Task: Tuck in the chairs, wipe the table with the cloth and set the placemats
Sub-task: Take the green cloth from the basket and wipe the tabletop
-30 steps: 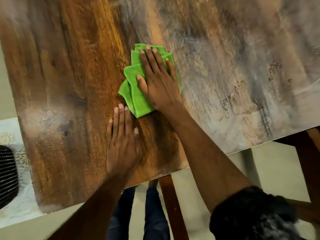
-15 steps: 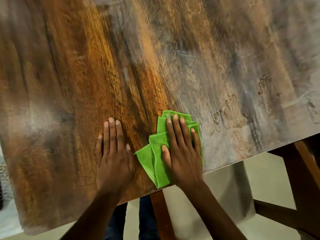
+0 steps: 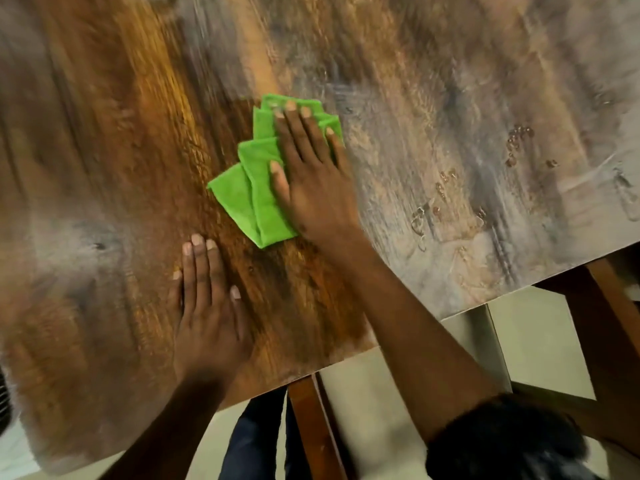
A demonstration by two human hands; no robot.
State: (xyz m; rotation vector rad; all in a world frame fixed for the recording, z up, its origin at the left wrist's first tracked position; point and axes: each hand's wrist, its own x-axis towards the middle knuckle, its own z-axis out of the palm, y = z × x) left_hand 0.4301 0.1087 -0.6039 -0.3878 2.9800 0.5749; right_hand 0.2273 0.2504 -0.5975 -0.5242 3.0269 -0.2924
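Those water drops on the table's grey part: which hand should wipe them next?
Probably the right hand: it already presses flat on the green cloth, and the water drops lie on its side. The left hand rests bare on the table, farther away.

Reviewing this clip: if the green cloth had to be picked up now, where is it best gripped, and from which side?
Probably the free corner of the green cloth, approached from the left. It lies flat and folded, with the right hand pressing its right part; that corner sticks out uncovered.
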